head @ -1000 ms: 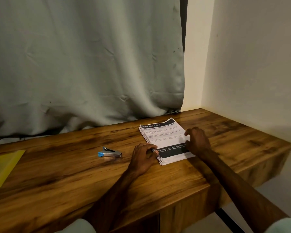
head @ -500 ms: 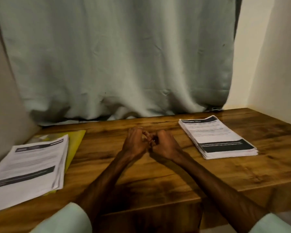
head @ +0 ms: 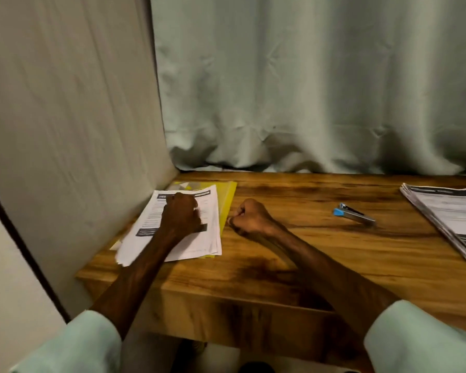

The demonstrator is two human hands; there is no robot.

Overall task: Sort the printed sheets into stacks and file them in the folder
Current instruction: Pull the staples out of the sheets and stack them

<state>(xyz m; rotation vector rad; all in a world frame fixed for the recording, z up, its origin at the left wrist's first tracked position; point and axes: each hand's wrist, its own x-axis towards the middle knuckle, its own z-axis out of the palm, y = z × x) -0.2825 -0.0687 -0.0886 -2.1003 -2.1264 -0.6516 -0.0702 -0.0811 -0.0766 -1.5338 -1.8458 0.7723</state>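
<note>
Head view: left hand (head: 182, 214) lay curled on the sheets (head: 201, 244), grip unclear; right hand (head: 249, 218) was clenched just beside them.

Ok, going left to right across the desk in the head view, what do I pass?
A stack of sheets lying on the yellow folder → right hand, fisted → small stapler → second stack of sheets at the right edge.

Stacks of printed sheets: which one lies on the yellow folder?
The white printed stack under the left hand; the far-right stack lies on the wooden table.
</note>
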